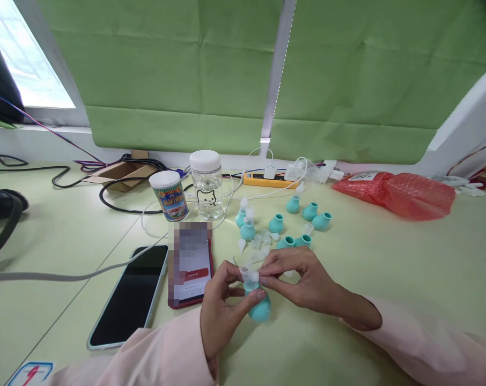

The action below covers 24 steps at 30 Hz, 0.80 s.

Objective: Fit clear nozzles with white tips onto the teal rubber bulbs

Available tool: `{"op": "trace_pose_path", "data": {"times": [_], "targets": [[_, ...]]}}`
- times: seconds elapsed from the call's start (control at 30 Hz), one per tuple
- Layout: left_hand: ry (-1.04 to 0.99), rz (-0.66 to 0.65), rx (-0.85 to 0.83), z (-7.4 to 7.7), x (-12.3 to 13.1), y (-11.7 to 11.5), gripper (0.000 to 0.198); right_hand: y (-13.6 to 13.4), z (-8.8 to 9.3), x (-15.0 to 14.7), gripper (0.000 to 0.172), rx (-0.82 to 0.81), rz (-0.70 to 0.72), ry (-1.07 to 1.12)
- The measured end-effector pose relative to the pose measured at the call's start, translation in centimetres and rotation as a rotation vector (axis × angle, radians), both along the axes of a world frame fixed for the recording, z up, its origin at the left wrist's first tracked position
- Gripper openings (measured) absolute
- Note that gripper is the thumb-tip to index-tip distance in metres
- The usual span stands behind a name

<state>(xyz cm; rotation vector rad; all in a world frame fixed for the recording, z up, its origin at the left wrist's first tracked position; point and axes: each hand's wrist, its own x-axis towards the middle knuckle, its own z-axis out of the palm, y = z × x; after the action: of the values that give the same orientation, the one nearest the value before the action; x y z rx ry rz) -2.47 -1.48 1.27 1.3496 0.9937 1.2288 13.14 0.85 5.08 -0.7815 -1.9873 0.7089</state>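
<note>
My left hand (227, 308) is closed around a teal rubber bulb (259, 311) with a clear plastic neck (247, 273) set in its top, tilted slightly. At the side of that neck my right hand (297, 273) pinches a small white translucent piece (254, 276); fingertips partly hide it. Just beyond the hands lie loose clear and white plastic parts (257, 241). Behind them stand teal bulbs with nozzles fitted (248, 230), and several open-mouthed teal bulbs (275, 223) rest to the right.
Left of my hands lie a black-screened phone (126, 300) and a red-cased phone (192, 289). Farther back are a paper cup (169, 198), a clear jar (208, 187), a cardboard box (124, 174), a power strip (263, 180) with cables, and a red bubble-wrap bag (396, 195).
</note>
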Motion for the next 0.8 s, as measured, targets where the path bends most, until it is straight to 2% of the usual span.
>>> {"op": "trace_pose_path", "data": {"times": [0.27,0.43,0.57,0.8], "targets": [[0.112,0.045,0.107,-0.4,-0.1,0.2,0.021,0.0,0.0,0.2,0.009,0.107,-0.014,-0.015],[0.196,0.054,0.224,-0.4,-0.1,0.0,0.023,0.4,0.7,0.7,0.007,-0.02,0.079,-0.068],[0.281,0.059,0.251,-0.5,-0.3,-0.1,0.025,0.6,1.0,0.8,0.008,-0.13,0.123,-0.108],[0.291,0.032,0.243,-0.7,-0.3,0.1,0.023,0.5,0.5,0.4,0.009,-0.083,0.105,-0.024]]}}
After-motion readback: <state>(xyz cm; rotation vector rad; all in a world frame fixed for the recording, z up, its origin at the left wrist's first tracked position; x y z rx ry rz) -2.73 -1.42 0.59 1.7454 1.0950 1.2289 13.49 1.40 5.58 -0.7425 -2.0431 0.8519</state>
